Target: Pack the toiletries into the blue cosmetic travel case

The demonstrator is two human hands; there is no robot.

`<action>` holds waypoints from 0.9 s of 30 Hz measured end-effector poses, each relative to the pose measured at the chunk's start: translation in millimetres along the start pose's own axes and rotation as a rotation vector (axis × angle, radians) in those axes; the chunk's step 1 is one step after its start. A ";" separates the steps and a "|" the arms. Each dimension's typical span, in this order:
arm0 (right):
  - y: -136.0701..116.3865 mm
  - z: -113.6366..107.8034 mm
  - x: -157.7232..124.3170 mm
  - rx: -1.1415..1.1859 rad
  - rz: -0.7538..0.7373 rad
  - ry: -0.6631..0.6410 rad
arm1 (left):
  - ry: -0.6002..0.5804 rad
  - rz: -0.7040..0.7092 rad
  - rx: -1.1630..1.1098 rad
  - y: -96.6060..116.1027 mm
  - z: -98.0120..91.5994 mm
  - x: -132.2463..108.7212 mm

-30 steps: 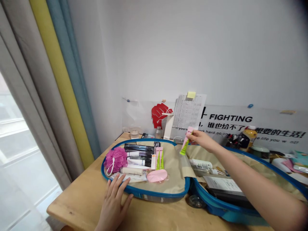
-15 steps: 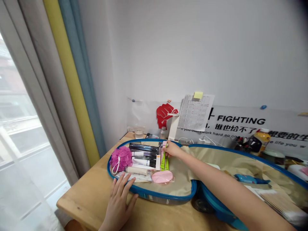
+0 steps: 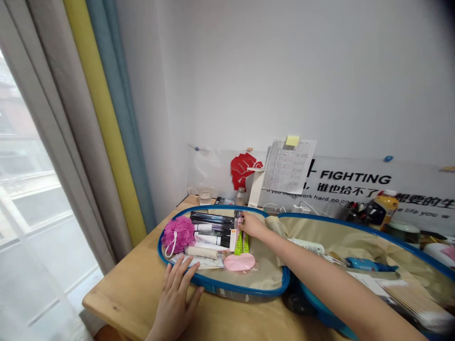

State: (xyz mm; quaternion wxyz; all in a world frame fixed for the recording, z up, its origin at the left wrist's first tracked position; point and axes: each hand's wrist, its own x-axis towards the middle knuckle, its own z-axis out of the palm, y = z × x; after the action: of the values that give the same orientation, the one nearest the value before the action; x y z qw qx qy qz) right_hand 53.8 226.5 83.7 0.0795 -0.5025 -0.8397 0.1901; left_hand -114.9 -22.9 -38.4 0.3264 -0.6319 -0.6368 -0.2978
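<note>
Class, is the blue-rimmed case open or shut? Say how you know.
Open: the blue-rimmed case lies with two halves side by side, beige lining showing, a magenta puff inside the left half.

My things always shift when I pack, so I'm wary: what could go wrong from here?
The right hand is at the pink-and-green sachets, close beside a small white box; a nudge might push them askew. The magenta mesh puff and pink oval item lie with no strap visible over them, so tilting the blue-rimmed case half could make them slide.
</note>
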 end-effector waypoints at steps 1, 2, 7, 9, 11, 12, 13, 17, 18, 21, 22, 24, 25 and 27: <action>0.1 -1.2 0.1 0.000 -0.002 0.002 | 0.001 0.003 0.001 0.0 0.2 0.0; 0.4 -3.7 0.2 0.004 -0.004 0.006 | 0.001 0.004 0.001 -0.2 0.5 -0.3; 12.9 -45.1 -5.5 0.074 -0.007 0.039 | -0.007 -0.007 -0.014 -1.7 3.0 -3.0; 28.0 -71.9 -13.0 0.102 -0.003 0.059 | 0.002 0.005 -0.008 -1.9 3.1 -3.0; 49.6 -98.2 -23.3 0.111 0.012 0.089 | 0.015 0.020 0.001 -1.6 2.4 -1.9; 62.2 -109.8 -29.0 0.108 0.025 0.105 | 0.021 0.025 0.002 -1.3 1.9 -1.0; 75.6 -119.6 -34.8 0.099 0.044 0.118 | 0.028 0.028 0.001 -1.0 1.4 -0.2; 130.1 -138.2 -54.7 0.015 0.145 0.091 | 0.029 0.010 -0.008 -0.4 0.5 1.1; 142.4 -138.0 -58.5 -0.018 0.171 0.066 | 0.025 0.006 -0.010 -0.5 0.6 0.9; 173.1 -129.0 -66.9 -0.135 0.226 -0.015 | 0.019 -0.001 -0.009 -1.1 1.3 0.0; 180.8 -124.3 -69.0 -0.171 0.229 -0.036 | 0.020 0.000 -0.006 -1.4 1.6 -0.2; 192.1 -113.9 -72.0 -0.225 0.210 -0.069 | 0.023 0.010 0.003 -1.8 2.0 -0.2; 195.8 -108.6 -72.9 -0.244 0.191 -0.082 | 0.025 0.016 0.007 -2.0 2.2 -0.1; 199.5 -98.4 -73.3 -0.269 0.150 -0.101 | 0.030 0.029 0.014 -2.3 2.3 0.1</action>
State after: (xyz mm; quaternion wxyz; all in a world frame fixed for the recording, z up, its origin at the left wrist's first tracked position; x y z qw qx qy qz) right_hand 283.4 270.3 98.4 -0.0452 -0.5597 -0.8206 0.1066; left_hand -117.2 -21.0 -39.7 0.3446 -0.6341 -0.6248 -0.2978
